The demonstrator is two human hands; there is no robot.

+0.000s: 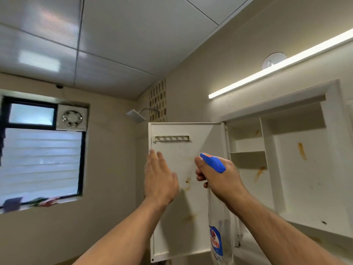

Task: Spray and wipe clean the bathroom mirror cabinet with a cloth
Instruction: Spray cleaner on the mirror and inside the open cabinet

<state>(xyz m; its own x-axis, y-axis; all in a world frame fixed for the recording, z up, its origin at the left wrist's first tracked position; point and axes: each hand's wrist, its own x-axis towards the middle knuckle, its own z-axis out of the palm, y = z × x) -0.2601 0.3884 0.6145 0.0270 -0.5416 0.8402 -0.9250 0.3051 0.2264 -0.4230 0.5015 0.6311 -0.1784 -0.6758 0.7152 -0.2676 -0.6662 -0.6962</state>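
Cabinet (pixel 298 169) is wall-mounted at right, white, its door (pixel 183 197) swung open toward the camera with the inner face showing. The door panel is flat, matte white, with brownish smears mid-panel and a small metal hook rail (pixel 172 138) near the top. Inside are white shelves and dividers, with orange-brown streaks on the back wall. The right hand (pixel 219 178) is raised in front of the door, fingers wrapped tight around the neck of a spray bottle (pixel 219 226), its blue nozzle aimed at the door; whether the trigger is squeezed can't be told. The bottle is clear plastic with a blue label, hanging below the fist. The left hand (pixel 160 180) is held flat, palm toward the door's left edge, fingers straight and together; contact looks likely but is unclear. Both forearms are bare, angled upward. An LED strip (pixel 277 67) glows above the cabinet.
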